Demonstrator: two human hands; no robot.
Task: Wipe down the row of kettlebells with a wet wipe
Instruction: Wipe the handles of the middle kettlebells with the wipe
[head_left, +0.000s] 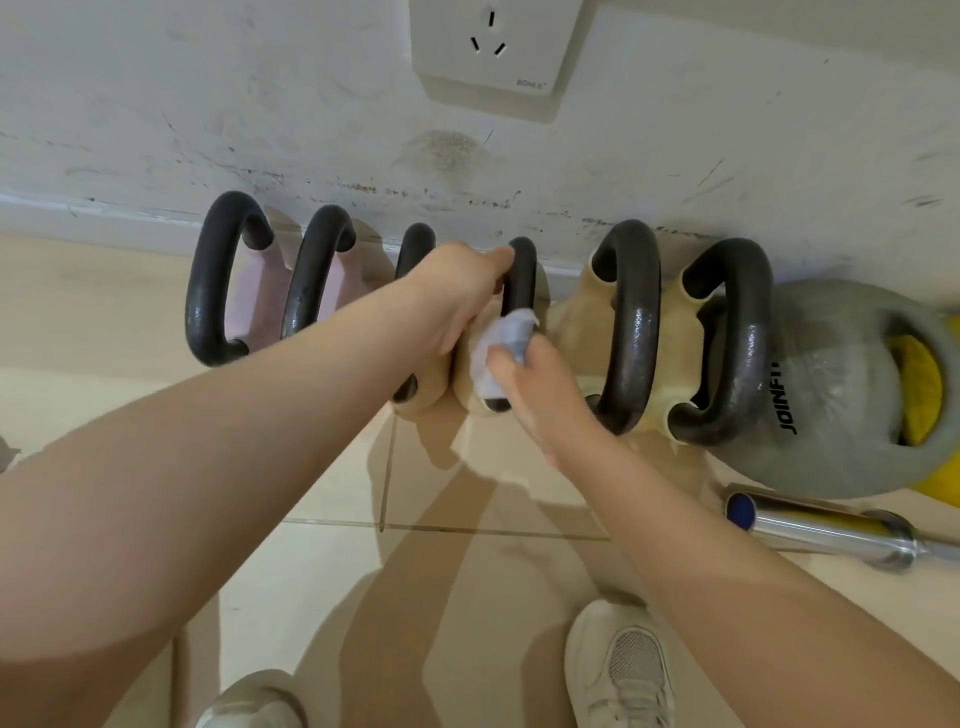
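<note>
Floor: glossy beige ceramic tiles (332, 488) with dark grout lines, throwing soft reflections of the arms
Wall: scuffed white plaster wall (208, 104) with black marks low down, a white baseboard along its foot, and a white three-pin socket plate (493, 52) mounted above the row
Row of kettlebells: dark iron handles lined up against the wall; two pale pink-bodied kettlebells (260, 291) on the left, cream-bodied kettlebells (680, 332) in the middle and right, then a bigger grey kettlebell with black lettering (831, 395) at the far right
Left hand: the bare left hand (457, 296) is closed round the dark handle of the fourth kettlebell (522, 275), fingers wrapped over its top
Right hand: the bare right hand (530, 384) pinches a crumpled white wet wipe (501, 348), pressing it to the lower part of that same handle
Wet wipe: bunched between the two hands, against the handle and the cream body beneath
Nearby: a chrome barbell sleeve with a blue end cap (826, 527) lies on the tiles at the right; two white mesh trainers (623, 670) at the bottom edge
Hard to make out: the third and fourth bells' bodies are mostly covered by the hands; a yellow object (922, 389) behind the grey bell is cut off by the frame edge; the left fingertips are hidden behind the handle
</note>
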